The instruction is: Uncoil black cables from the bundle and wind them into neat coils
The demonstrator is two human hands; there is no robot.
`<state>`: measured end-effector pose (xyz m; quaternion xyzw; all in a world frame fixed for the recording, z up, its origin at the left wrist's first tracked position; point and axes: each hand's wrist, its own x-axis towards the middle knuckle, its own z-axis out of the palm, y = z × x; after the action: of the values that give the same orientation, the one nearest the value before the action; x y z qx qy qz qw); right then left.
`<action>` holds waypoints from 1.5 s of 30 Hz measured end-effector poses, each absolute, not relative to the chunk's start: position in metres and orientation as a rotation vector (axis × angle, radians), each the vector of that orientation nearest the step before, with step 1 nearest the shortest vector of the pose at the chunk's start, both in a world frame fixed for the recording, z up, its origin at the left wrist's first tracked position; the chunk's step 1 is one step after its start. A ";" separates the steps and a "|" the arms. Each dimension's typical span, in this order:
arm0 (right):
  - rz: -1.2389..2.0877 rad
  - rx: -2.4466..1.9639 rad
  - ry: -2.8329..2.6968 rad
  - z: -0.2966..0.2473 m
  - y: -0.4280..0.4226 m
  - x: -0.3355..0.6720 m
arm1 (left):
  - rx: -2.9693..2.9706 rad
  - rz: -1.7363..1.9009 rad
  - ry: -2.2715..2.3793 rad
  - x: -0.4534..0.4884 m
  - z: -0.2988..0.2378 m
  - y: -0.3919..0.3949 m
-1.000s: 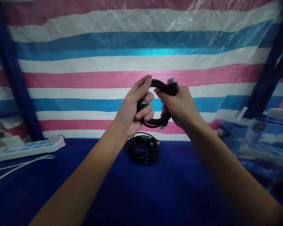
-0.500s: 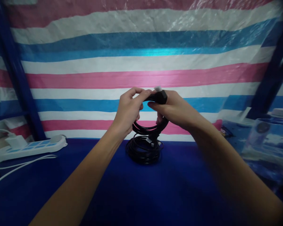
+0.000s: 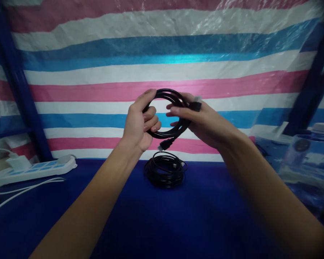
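Observation:
I hold a coiled black cable [image 3: 175, 131] in the air at chest height, in front of the striped tarp. My left hand [image 3: 139, 122] is closed around the coil's left side. My right hand [image 3: 202, 120] grips its right side, with one black plug [image 3: 196, 105] sticking out above the fingers. A second plug [image 3: 164, 144] hangs from the bottom of the coil. Below my hands, a second, thinner black cable coil [image 3: 164, 174] lies on the blue table surface [image 3: 178, 223].
A white power strip [image 3: 35, 168] with a white charger and white cords lies at the left edge of the table. Clear plastic containers [image 3: 302, 162] stand at the right. A pink, white and blue striped tarp [image 3: 162, 64] hangs behind, between dark blue posts.
Both hands dipped toward the table half a second ago, then rose again. The coil is now held wider open, and the right hand has slid round its right side.

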<state>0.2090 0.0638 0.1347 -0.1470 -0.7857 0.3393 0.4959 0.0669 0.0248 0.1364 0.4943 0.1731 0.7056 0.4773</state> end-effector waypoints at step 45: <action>0.616 -0.706 -1.809 0.140 0.040 0.204 | 1.718 1.497 0.575 0.067 0.130 0.022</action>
<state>0.2043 0.0403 0.1401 -0.2949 -0.7560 0.2573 0.5247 0.0665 0.0223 0.1303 0.6745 0.2257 0.5877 0.3857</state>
